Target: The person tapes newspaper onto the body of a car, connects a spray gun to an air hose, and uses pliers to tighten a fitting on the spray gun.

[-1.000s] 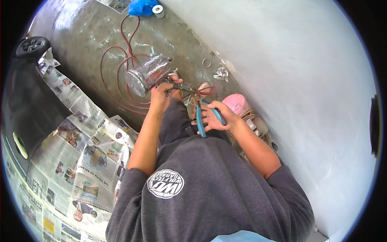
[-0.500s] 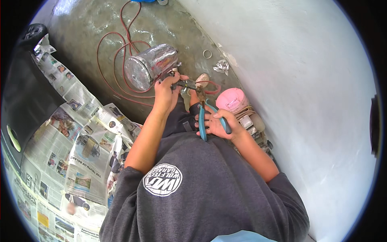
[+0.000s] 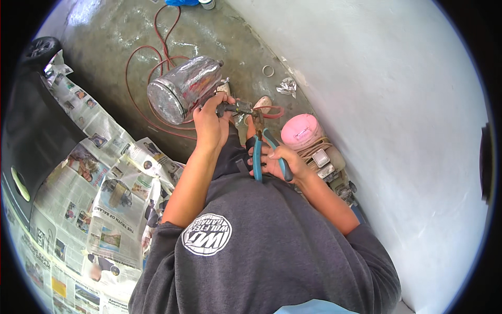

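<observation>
One large metal cup, silvery and streaked with red, sits on the spray gun held out before the person's body; the cup's contents cannot be seen. Below the cup and to its right, the left hand is closed firmly round the gun's dark body. Farther right of the cup and nearer the person, the right hand is half open, palm up, curled loosely about the blue handles of the pliers.

The cup's long axis lies aslant: its broad round end faces lower left, its narrower end upper right, away from the body. From beside the cup, the gun's metal stem points right to the jaws of the pliers, which meet its end; how tightly they grip cannot be told. The pliers' long axis runs from there back toward the person, the handles spread apart.

Right of the cup, near the wall, a pink tub shows a round face, its inside hidden. Beyond the cup, at the upper edge, stand a white can and a blue bag, both cut off. Red hose loops over the floor behind the cup, and newspaper covers part of a dark car to its left.
</observation>
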Action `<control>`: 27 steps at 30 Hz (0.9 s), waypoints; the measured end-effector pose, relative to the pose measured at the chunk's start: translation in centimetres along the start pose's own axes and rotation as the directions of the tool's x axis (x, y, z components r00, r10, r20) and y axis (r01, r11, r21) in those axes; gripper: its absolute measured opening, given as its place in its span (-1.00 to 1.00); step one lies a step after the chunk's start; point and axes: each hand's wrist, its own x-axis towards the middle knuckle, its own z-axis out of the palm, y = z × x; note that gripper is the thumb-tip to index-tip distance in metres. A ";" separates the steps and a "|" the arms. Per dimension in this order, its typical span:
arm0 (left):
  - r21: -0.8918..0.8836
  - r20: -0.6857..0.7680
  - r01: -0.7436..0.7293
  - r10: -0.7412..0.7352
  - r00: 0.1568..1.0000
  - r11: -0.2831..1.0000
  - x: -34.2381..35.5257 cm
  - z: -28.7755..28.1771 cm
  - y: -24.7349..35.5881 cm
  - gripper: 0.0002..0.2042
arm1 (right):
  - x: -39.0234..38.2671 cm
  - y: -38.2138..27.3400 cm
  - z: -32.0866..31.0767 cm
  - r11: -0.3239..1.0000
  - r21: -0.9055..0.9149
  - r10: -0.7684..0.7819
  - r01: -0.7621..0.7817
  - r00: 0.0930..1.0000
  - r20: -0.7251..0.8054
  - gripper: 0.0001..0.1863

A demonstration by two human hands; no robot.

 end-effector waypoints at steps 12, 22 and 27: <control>0.056 -0.065 0.060 -0.056 0.996 0.997 2.0 -0.5 -0.1 -0.64 | 0.9 2.5 -0.4 0.956 -0.220 -0.214 0.194 0.974 -0.071 -0.29; -0.343 0.055 0.069 -0.054 0.997 0.937 2.1 4.4 1.9 -0.68 | 0.8 -1.0 -1.0 0.984 0.003 -0.175 0.177 0.971 0.165 -0.14; -0.093 0.116 -0.084 0.095 0.989 0.992 1.1 6.1 1.9 -0.63 | -2.0 -2.6 -1.4 0.995 0.078 -0.077 0.055 0.944 0.320 -0.03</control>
